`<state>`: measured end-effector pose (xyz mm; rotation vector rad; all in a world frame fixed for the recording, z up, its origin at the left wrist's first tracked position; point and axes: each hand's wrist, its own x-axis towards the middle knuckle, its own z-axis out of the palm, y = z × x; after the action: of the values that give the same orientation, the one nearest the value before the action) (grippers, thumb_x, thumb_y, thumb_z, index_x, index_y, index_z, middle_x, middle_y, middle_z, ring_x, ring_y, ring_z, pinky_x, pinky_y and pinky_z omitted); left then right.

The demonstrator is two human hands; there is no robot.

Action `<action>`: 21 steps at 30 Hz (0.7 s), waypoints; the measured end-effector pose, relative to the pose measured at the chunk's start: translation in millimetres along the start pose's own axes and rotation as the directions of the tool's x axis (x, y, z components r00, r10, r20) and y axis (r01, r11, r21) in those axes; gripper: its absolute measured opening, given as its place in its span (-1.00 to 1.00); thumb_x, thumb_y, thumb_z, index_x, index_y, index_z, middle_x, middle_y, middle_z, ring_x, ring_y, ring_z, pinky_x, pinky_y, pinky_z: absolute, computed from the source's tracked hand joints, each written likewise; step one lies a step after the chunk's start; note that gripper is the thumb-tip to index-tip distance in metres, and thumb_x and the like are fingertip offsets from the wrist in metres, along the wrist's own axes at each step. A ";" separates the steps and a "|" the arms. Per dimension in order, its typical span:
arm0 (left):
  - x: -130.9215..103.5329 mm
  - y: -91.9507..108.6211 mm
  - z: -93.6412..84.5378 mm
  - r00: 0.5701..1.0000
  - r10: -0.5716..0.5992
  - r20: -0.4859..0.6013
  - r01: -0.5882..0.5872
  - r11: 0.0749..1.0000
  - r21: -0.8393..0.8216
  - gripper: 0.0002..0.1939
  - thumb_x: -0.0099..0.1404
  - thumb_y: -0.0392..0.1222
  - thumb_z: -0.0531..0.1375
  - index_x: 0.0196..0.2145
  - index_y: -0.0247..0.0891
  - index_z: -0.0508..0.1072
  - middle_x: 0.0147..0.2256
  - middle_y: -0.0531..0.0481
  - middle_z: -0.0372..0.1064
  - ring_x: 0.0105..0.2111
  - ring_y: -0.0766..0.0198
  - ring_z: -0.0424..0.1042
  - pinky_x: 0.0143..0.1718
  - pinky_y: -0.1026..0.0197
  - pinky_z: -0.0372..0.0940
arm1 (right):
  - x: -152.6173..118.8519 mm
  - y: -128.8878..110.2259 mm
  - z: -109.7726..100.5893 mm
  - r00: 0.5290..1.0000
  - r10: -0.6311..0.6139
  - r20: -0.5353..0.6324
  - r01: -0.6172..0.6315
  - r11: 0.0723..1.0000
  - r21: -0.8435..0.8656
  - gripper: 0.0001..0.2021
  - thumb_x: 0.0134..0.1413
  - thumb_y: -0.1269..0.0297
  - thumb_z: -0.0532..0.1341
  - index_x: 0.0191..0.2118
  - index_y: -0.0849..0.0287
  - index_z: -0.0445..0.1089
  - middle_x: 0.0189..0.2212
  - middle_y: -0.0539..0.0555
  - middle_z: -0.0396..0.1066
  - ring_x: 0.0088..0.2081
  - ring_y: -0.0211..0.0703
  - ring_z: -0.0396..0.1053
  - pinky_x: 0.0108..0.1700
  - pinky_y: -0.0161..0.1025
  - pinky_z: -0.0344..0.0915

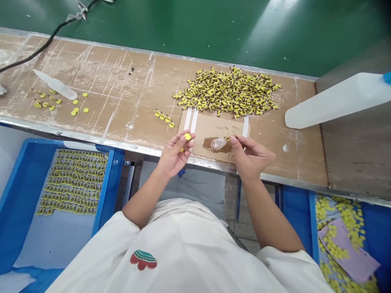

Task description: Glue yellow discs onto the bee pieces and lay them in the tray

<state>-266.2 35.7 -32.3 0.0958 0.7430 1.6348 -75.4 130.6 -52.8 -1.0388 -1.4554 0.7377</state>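
Note:
Between the thumb and fingers of my left hand [176, 154] is a yellow disc [187, 136], with another yellow piece lower in the same hand. My right hand [252, 156] pinches a small thin piece, too small to make out well, beside a clear glossy blob [218, 143] in a brown wet patch on a cardboard sheet [201, 122]. Behind the sheet lies a big pile of small yellow and dark figures [229, 91]. Left of my left hand, several yellow discs with dark figures on them [165, 118] form a short row on the table.
A white bottle [332, 103] leans in from the right. At the left lie a white plastic piece [56, 84], loose yellow discs [75, 110] and a black cable [45, 44]. Below the table edge, a blue bin [105, 183] holds rows of figures; another [314, 228] holds yellow discs.

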 end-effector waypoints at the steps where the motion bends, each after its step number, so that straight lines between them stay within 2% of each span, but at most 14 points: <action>1: 1.0 -0.9 -0.4 1.000 0.004 0.029 -0.003 1.000 -0.006 -0.85 0.29 -0.26 0.33 -0.16 -0.25 0.60 -0.21 -0.03 0.59 -0.51 0.59 0.40 -0.57 0.58 0.24 | -3.3 -0.5 1.8 0.999 -0.044 0.004 0.044 0.999 -0.008 -0.83 -0.02 0.17 0.46 -0.29 0.09 0.62 -0.40 0.02 0.61 -0.39 -0.16 0.53 -0.22 -0.13 0.53; 3: 1.7 -2.3 -1.8 0.997 0.010 0.075 -0.008 1.000 -0.019 -0.83 0.28 -0.22 0.34 -0.15 -0.27 0.60 -0.23 -0.03 0.59 -0.62 0.64 0.19 -0.67 0.57 0.09 | -6.9 0.7 5.1 0.993 -0.115 0.015 0.115 0.993 -0.018 -0.86 0.00 0.19 0.45 -0.30 0.08 0.61 -0.43 0.01 0.59 -0.42 -0.18 0.50 -0.27 -0.16 0.51; 5: 1.0 -2.9 -3.3 0.996 0.004 0.087 -0.001 1.000 -0.024 -0.81 0.27 -0.19 0.35 -0.15 -0.26 0.60 -0.24 -0.02 0.59 -0.64 0.64 0.09 -0.68 0.56 0.06 | -8.1 3.4 7.3 0.986 -0.163 0.028 0.164 0.986 -0.032 -0.88 0.01 0.23 0.45 -0.29 0.08 0.61 -0.46 0.01 0.57 -0.42 -0.17 0.50 -0.29 -0.16 0.49; 10: -0.9 -1.8 -4.2 0.997 -0.008 0.080 0.009 1.000 -0.019 -0.79 0.27 -0.16 0.36 -0.14 -0.24 0.60 -0.22 -0.01 0.58 -0.64 0.62 0.05 -0.68 0.54 0.05 | -9.2 7.7 9.0 0.976 -0.211 0.045 0.213 0.977 -0.026 -0.88 0.00 0.33 0.44 -0.28 0.06 0.61 -0.47 0.00 0.57 -0.42 -0.15 0.51 -0.31 -0.15 0.45; 15: -1.6 -0.9 -1.9 0.998 -0.019 0.061 0.019 1.000 -0.013 -0.82 0.29 -0.18 0.34 -0.15 -0.22 0.60 -0.22 -0.02 0.59 -0.64 0.61 0.04 -0.67 0.52 0.05 | -9.5 5.4 10.1 0.979 -0.194 0.057 0.198 0.978 -0.067 -0.91 0.02 0.27 0.43 -0.29 0.06 0.61 -0.48 0.01 0.56 -0.43 -0.12 0.51 -0.33 -0.13 0.47; 21: -2.4 0.0 -1.0 0.998 -0.039 0.051 0.040 0.999 -0.017 -0.82 0.29 -0.18 0.34 -0.14 -0.24 0.60 -0.23 -0.01 0.58 -0.64 0.61 0.05 -0.67 0.51 0.04 | -8.5 2.3 12.0 0.974 -0.217 0.066 0.221 0.973 -0.070 -0.92 0.02 0.28 0.43 -0.30 0.08 0.61 -0.50 0.02 0.55 -0.45 -0.12 0.50 -0.35 -0.12 0.47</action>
<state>-266.1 33.1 -32.2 0.1082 0.6872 1.5952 -87.1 125.3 -60.3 -0.9025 -1.6298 0.5599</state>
